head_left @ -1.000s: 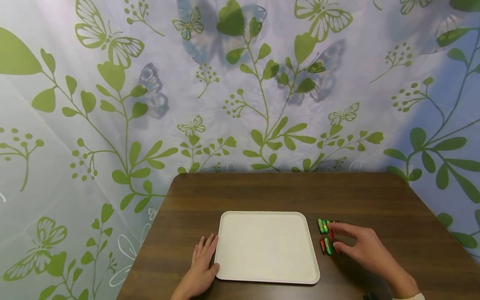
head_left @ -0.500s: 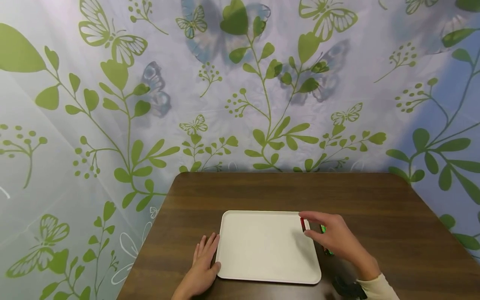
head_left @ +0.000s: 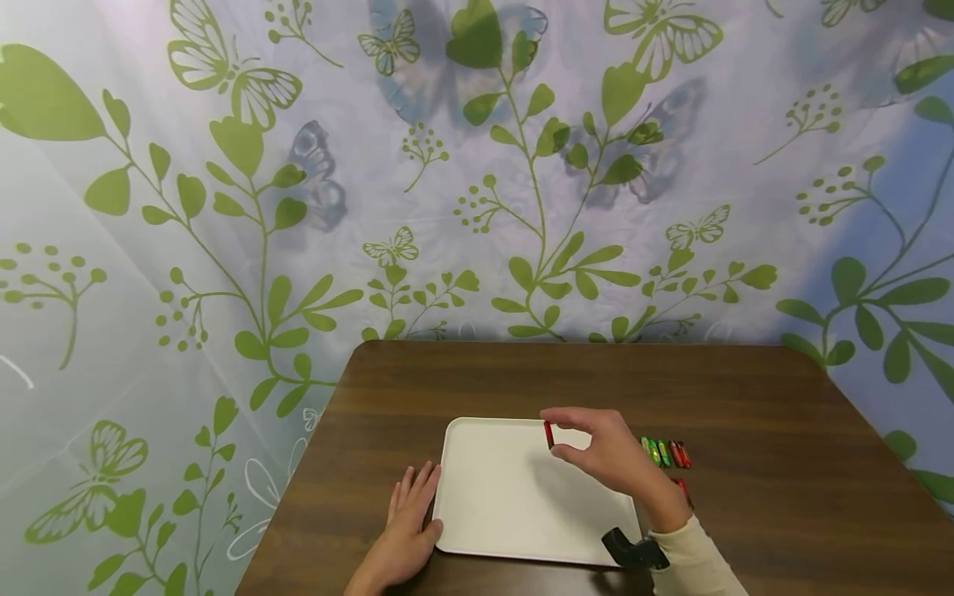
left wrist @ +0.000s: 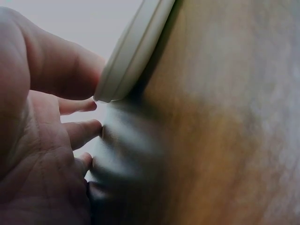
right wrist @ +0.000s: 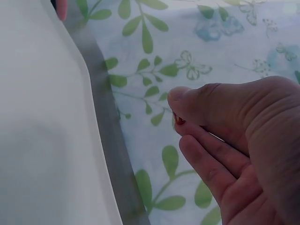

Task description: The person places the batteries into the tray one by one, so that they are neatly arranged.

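Battery (head_left: 549, 435), slim red cylinder, above smooth round-cornered tray (head_left: 492, 509)

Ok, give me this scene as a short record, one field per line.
Left hand: touching the left edge of the white tray
Right hand: pinching a red battery above the tray
On the table: green batteries and other red batteries, right of the tray
Battery count: unclear, the right forearm blocks part of the group
Background: backdrop printed with leaves and butterflies
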`<state>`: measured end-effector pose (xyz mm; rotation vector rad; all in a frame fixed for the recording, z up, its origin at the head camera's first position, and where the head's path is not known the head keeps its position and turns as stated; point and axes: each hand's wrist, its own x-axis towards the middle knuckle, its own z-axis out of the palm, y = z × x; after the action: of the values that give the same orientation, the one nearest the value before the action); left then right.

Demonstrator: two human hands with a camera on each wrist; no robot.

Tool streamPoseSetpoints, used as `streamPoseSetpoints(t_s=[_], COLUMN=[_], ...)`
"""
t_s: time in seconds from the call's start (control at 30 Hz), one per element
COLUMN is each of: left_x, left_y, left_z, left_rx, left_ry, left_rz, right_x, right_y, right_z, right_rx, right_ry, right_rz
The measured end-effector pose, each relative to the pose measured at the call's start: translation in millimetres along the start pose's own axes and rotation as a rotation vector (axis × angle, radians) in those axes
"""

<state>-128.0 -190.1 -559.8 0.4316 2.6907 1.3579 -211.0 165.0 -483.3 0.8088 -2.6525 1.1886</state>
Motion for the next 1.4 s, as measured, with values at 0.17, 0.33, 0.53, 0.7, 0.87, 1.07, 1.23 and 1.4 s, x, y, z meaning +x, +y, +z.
streamPoseSetpoints(t_s=[0.17, 0.33, 0.53, 0.7, 0.87, 1.07, 1.23, 1.4], left_x=[-0.2, 0.2, -0.1, 0.4, 1.8, 4.3, 5.8, 5.5], left_y=[-1.0, -1.6, -2.3, -4.7, -12.7, -16.5, -25.4, -33.0], left_z=[0.0, -0.2, 0.4, 1.3, 4.9, 6.9, 10.8, 13.3], left_rx=[-0.01, -0.011, -0.024, -0.03, -0.037, -0.06, 0.012, 0.068], left_ry=[0.004, 0.002, 0.005, 0.018, 0.061, 0.074, 0.093, 0.12], left_rz=[0.003, 0.006, -0.003, 0.001, 0.077, 0.135, 0.117, 0.123], right_x=[15.7, 28.1, 37.2, 39.9, 40.2, 41.7, 42.5, 43.7], right_y=[-8, -14, -22, -25, -27, -28, -30, -29], right_z=[15, 33, 55, 76, 97, 122, 142, 161], right_rx=[0.042, 0.053, 0.104, 0.135, 0.161, 0.141, 0.142, 0.095], right_ry=[-0.028, -0.046, -0.07, -0.096, -0.137, -0.124, -0.119, -0.099], right_rz=[-0.036, -0.06, -0.078, -0.07, -0.071, -0.082, -0.057, -0.077])
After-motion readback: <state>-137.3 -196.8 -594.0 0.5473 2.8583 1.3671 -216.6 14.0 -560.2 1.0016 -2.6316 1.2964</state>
